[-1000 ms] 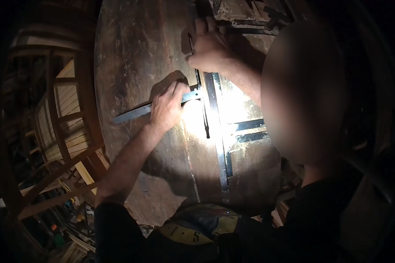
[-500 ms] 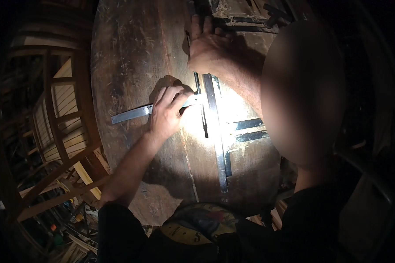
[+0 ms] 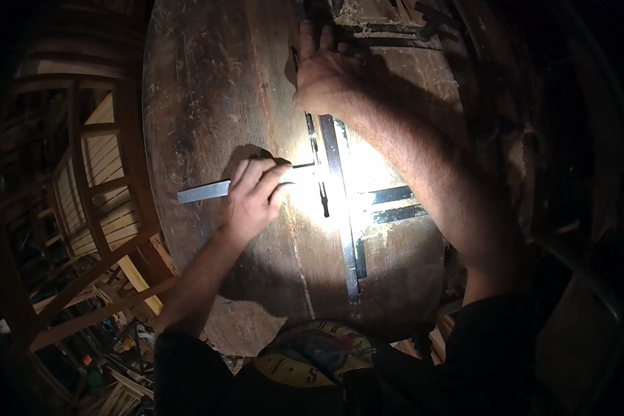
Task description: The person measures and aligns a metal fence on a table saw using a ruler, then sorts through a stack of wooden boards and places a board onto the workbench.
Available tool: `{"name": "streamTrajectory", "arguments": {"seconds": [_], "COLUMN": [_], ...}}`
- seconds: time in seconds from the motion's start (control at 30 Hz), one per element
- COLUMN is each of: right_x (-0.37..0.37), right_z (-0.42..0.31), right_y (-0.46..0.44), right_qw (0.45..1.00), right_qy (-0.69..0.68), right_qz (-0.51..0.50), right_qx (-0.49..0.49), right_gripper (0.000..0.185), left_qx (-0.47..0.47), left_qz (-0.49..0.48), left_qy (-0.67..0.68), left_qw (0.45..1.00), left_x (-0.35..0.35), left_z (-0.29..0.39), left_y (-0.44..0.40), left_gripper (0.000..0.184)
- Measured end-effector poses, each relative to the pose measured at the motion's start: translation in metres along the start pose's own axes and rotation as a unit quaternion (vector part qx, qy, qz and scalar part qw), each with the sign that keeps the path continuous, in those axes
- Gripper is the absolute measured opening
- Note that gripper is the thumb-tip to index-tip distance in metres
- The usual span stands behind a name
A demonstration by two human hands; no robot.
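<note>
My left hand (image 3: 251, 201) is closed round a flat silver metal strip (image 3: 204, 191) that looks like a ruler or square. It lies across the boards, its right end in the glare by a thin dark rod (image 3: 325, 201). The rod runs up the worn wooden tabletop (image 3: 208, 104) and has a tapered lower end. My right hand (image 3: 329, 80) rests palm down over the rod's upper part, fingers stretched away from me. What lies beneath that palm is hidden.
A long metal rail (image 3: 349, 243) is set in the wood right of the rod. Shorter dark strips (image 3: 390, 195) cross on the right. Sawdust (image 3: 350, 14) lies at the far edge. A wooden frame (image 3: 83, 166) stands at left, above scattered offcuts (image 3: 121, 388).
My left hand and the metal strip have moved slightly towards me, the hand also a little left. My right hand stays almost in place, and its forearm is now in view.
</note>
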State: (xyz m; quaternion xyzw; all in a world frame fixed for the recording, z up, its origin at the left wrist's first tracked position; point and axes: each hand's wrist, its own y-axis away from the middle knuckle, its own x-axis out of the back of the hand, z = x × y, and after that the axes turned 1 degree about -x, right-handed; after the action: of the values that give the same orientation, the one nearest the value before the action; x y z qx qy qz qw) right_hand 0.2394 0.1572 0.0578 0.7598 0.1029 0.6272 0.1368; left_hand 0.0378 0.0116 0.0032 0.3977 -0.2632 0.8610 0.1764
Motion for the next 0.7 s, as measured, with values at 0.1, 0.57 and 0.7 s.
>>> {"name": "streamTrajectory", "arguments": {"seconds": [0.1, 0.57, 0.7], "right_x": [0.012, 0.011, 0.009], "right_z": [-0.002, 0.002, 0.003], "right_y": [0.005, 0.008, 0.009], "right_qw": [0.999, 1.000, 1.000], "right_qy": [-0.010, 0.006, -0.009], "right_qz": [-0.034, -0.013, -0.002], "right_qx": [-0.015, 0.016, 0.015], "right_gripper": [0.117, 0.119, 0.120], "left_qx": [-0.003, 0.029, 0.024], "left_qz": [0.010, 0.037, 0.031], "left_qy": [-0.001, 0.023, 0.028], "left_qw": [1.000, 0.999, 0.999], "left_x": [-0.006, -0.012, -0.012], "left_z": [0.006, 0.008, 0.006], "left_y": [-0.001, -0.003, -0.003], "left_gripper": [0.031, 0.031, 0.030]}}
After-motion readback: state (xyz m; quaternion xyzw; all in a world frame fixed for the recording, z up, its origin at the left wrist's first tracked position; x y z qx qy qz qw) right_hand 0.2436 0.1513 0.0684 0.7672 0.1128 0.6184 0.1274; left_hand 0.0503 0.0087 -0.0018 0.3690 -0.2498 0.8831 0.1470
